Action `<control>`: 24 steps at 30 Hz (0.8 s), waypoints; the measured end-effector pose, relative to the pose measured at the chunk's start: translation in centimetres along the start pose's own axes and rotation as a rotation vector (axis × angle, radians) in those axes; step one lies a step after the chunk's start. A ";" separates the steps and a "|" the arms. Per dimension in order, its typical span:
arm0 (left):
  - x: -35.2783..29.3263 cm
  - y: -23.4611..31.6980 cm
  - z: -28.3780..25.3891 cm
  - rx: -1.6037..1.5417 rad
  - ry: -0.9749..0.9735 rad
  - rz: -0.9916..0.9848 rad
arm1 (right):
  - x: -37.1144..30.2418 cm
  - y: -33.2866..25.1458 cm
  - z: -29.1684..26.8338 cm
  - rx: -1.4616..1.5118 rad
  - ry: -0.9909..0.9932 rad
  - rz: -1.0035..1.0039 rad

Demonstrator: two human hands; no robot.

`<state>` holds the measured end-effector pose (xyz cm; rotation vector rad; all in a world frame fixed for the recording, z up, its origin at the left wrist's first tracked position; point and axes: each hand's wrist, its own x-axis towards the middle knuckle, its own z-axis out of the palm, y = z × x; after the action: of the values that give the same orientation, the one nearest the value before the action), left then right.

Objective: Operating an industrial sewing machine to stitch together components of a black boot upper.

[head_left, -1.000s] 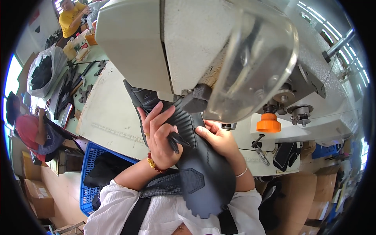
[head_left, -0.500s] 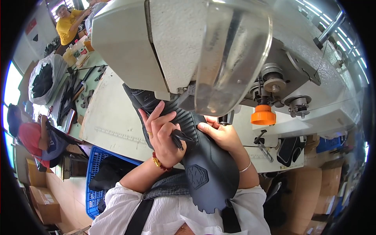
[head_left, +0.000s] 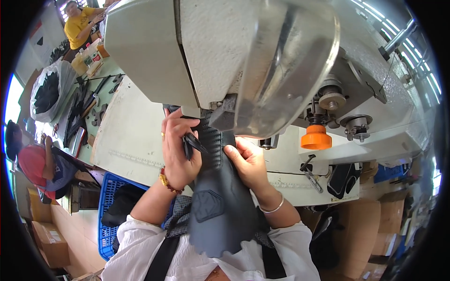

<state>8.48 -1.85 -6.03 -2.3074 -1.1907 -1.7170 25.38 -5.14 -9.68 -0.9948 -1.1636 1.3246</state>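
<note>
A black leather boot upper (head_left: 225, 196) with a ribbed band, a raised patch and a scalloped lower edge runs from under the sewing machine head (head_left: 211, 51) down toward my lap. My left hand (head_left: 180, 150) lies along its left side with bent fingers, the fingertips close under the machine head. Tucked in that hand is a small black tool (head_left: 191, 144) that looks like thread snips. My right hand (head_left: 248, 161) pinches the upper's right edge between thumb and fingers. The machine hides the far end of the upper and the needle area.
An orange knob (head_left: 316, 137) and metal tension dials sit on the machine's right. A printed ruler (head_left: 136, 158) runs along the pale table (head_left: 124, 129). Below the table's left edge stands a blue basket (head_left: 107, 201) of black pieces. Two people work at the left.
The upper's lower end has swung left and now hangs straighter. Both hands have shifted left with it, and the left fingers are bunched closer together. The black tool stays in the left hand.
</note>
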 end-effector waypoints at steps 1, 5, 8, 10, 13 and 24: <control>0.3 -0.4 -0.2 -0.029 -0.070 -0.014 | -0.1 -0.4 0.6 0.005 0.013 -0.031; 1.1 -1.4 -0.5 -0.047 -0.109 0.024 | 0.2 1.1 2.3 0.091 0.145 -0.133; 1.5 -1.8 -0.8 -0.048 -0.107 0.030 | 0.3 1.5 2.7 0.089 0.176 -0.165; 1.3 -2.5 -0.7 -0.038 -0.121 0.012 | 0.2 0.3 3.5 0.139 0.165 -0.159; 1.5 -3.0 -0.7 -0.015 -0.119 0.024 | -0.1 0.0 3.2 0.115 0.065 -0.122; 2.0 -2.0 -0.6 -0.116 0.001 0.071 | -1.6 -0.6 2.8 0.337 -0.020 -0.033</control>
<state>7.01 0.45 -4.94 -2.3810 -1.0211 -1.8083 22.89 -7.06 -8.68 -0.7155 -0.9272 1.4489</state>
